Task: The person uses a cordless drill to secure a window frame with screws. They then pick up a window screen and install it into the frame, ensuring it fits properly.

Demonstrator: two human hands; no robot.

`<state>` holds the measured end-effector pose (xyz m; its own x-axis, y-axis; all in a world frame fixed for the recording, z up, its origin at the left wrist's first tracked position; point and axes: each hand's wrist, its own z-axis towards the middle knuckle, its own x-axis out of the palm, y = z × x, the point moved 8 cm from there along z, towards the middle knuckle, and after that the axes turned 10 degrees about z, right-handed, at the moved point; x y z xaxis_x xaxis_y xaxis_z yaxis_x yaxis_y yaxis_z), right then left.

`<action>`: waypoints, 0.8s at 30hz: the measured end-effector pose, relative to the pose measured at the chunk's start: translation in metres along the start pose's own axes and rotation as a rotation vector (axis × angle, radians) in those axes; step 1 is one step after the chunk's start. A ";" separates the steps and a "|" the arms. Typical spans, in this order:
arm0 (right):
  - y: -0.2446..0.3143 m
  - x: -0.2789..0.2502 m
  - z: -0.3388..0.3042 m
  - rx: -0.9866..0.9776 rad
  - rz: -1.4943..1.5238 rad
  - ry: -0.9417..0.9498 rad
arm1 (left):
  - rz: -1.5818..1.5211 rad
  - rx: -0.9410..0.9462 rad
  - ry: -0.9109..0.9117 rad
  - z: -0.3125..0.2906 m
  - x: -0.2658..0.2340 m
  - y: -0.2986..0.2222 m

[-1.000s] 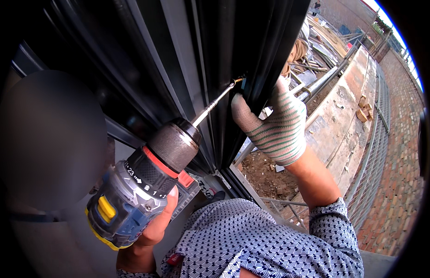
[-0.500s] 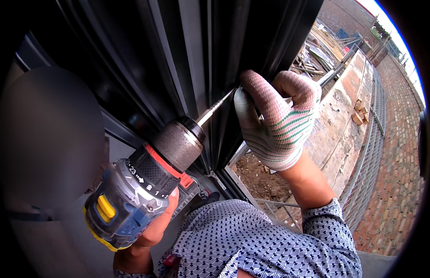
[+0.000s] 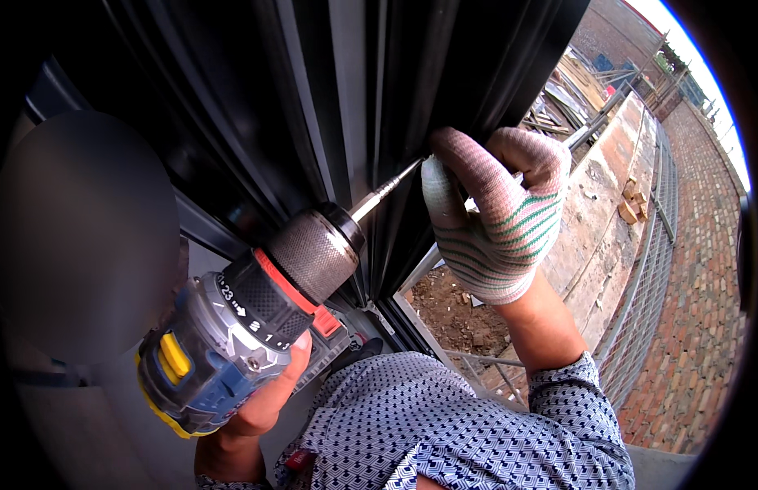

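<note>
Well, near left, the left hand (image 3: 264, 404), bare, is wrapped round the drill (image 3: 277, 282), whose dial (image 3: 242, 309) carries white figures and symbols. Farther right, apart from it, the gloved right hand (image 3: 501, 216) has thumb and forefinger at the bit's (image 3: 387, 192) tip, pinching or not I cannot tell. Beyond run a black frame (image 3: 338, 90) and, far right, brickwork (image 3: 693, 278).

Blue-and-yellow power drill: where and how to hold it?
Likely beneath the rear body of the drill, from below, where the bare left grip sits: the knurled metal chuck and slim silver bit point up and right. Underside hidden.
</note>
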<state>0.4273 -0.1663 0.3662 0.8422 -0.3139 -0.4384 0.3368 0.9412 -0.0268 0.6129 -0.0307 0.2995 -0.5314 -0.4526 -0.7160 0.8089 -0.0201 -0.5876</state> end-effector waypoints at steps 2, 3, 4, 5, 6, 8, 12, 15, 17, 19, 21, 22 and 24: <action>0.000 0.000 0.000 0.004 0.015 0.000 | 0.143 0.043 0.022 0.000 -0.003 -0.005; -0.001 0.000 0.001 0.006 0.019 0.004 | 0.200 0.049 0.040 0.001 -0.005 -0.006; -0.001 0.000 0.000 0.009 0.020 0.008 | 0.255 0.060 0.058 0.001 -0.006 -0.007; -0.001 0.000 -0.001 0.007 0.015 0.016 | 0.234 0.030 0.070 0.002 -0.007 -0.004; -0.001 0.000 -0.001 0.015 0.017 0.011 | 0.155 -0.009 0.062 0.002 -0.008 0.000; -0.002 0.001 -0.004 0.042 0.032 -0.009 | -0.061 -0.097 0.017 0.000 -0.006 0.011; -0.018 -0.012 -0.010 0.047 0.125 -0.273 | -0.111 -0.074 0.023 0.005 -0.008 0.006; -0.038 0.000 -0.030 0.291 0.340 -0.269 | -0.018 -0.021 0.058 0.008 -0.008 0.004; -0.042 0.010 -0.036 0.352 0.453 -0.166 | -0.185 -0.088 0.014 0.007 -0.006 0.010; -0.042 0.017 -0.037 0.380 0.481 -0.080 | -0.268 -0.116 -0.011 0.004 -0.007 0.015; -0.042 0.018 -0.036 0.381 0.482 -0.046 | -0.295 -0.128 0.002 0.004 -0.009 0.014; -0.042 0.018 -0.034 0.391 0.495 -0.061 | -0.322 -0.147 0.012 0.004 -0.010 0.013; -0.042 0.018 -0.032 0.406 0.516 -0.069 | -0.320 -0.155 0.029 0.004 -0.011 0.012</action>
<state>0.4150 -0.2079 0.3307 0.9587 0.1443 -0.2451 0.0037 0.8553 0.5181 0.6295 -0.0294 0.3017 -0.7604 -0.4193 -0.4960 0.5541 -0.0204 -0.8322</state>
